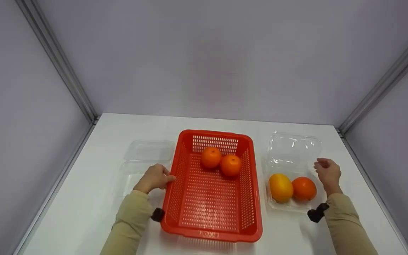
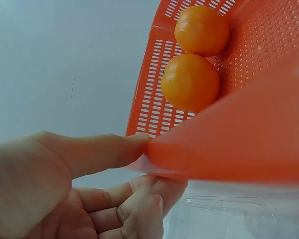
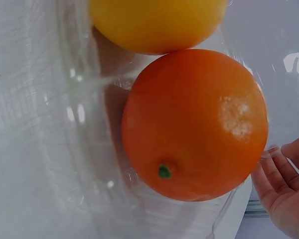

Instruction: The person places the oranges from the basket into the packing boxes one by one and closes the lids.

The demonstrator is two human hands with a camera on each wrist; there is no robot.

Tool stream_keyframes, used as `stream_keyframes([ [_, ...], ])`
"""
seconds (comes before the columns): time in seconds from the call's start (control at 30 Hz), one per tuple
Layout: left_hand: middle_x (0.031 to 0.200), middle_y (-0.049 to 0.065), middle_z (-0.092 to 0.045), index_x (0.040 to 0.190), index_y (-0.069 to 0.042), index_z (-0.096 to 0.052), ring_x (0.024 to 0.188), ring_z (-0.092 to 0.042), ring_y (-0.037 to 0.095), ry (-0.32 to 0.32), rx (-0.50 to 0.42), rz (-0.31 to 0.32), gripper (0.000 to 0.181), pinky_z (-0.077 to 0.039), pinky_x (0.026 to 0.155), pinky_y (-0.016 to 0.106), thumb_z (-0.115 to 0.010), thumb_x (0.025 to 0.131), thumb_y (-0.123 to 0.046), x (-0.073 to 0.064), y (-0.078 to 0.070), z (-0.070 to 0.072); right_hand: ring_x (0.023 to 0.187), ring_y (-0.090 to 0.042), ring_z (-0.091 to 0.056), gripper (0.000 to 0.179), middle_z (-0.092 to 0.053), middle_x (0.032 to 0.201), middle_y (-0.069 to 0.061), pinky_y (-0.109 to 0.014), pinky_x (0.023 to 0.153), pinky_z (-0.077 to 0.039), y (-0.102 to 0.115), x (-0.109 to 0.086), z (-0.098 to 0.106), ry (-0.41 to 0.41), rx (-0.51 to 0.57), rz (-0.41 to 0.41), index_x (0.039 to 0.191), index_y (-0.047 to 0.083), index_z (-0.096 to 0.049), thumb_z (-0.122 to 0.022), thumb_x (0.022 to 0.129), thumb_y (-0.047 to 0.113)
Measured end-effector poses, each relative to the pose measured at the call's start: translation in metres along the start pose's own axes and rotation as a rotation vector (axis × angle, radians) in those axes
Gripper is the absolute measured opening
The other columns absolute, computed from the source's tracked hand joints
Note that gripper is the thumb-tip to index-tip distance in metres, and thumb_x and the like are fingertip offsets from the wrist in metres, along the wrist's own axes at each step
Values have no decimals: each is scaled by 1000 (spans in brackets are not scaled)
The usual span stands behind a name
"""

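My left hand (image 1: 155, 177) pinches the left rim of a red plastic basket (image 1: 211, 235), with the thumb on the inner side and the fingers outside and below. Two oranges (image 1: 221, 162) lie together at the far end of the basket. On the right, a clear hinged plastic box (image 1: 289, 207) lies with its lid (image 1: 292, 150) folded back. It holds a yellow-orange fruit (image 1: 281, 187) and an orange (image 3: 195, 124) with a small green stem mark. My right hand (image 1: 328, 173) pinches the clear edge of this box on its right side, between thumb and fingertips.
Another clear plastic box (image 1: 133, 177) lies unfolded left of the basket, partly behind my left hand. Everything stands on a white table (image 1: 83, 212). Pale panels (image 1: 211, 63) with metal corner posts (image 1: 60, 63) enclose it at the back and sides.
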State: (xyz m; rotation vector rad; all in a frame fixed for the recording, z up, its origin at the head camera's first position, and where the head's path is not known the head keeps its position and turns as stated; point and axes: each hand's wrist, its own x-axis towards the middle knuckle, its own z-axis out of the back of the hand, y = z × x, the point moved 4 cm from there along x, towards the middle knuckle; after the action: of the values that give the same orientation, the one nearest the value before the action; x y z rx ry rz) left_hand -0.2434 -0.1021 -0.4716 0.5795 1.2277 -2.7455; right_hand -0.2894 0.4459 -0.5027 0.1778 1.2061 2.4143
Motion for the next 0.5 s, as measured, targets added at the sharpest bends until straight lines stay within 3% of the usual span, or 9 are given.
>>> stream_keyframes([
  [0.13,91,21,-70,97,8,-63,70,-67,18,-34,65,-12,23,-54,66,31,-66,90,-14,-2,-6,0,67,17,-47,36,-63,114,-20,-1,64,-44,3,0,3,-19,12,8,128,-6,-52,-48,97,11],
  [0.33,96,20,-68,98,8,-62,79,-60,21,-128,151,-49,25,-54,72,36,-67,88,-14,-5,-16,0,68,17,-47,38,-64,94,6,-1,65,-43,3,0,7,-29,26,-24,129,-3,-53,-47,98,17],
  [0.5,95,22,-68,99,9,-63,80,-62,25,-226,191,-123,26,-55,75,40,-66,89,-14,-7,-29,-1,71,16,-50,42,-63,87,16,0,67,-44,3,-3,9,-32,71,-20,129,-4,-53,-39,102,24],
])
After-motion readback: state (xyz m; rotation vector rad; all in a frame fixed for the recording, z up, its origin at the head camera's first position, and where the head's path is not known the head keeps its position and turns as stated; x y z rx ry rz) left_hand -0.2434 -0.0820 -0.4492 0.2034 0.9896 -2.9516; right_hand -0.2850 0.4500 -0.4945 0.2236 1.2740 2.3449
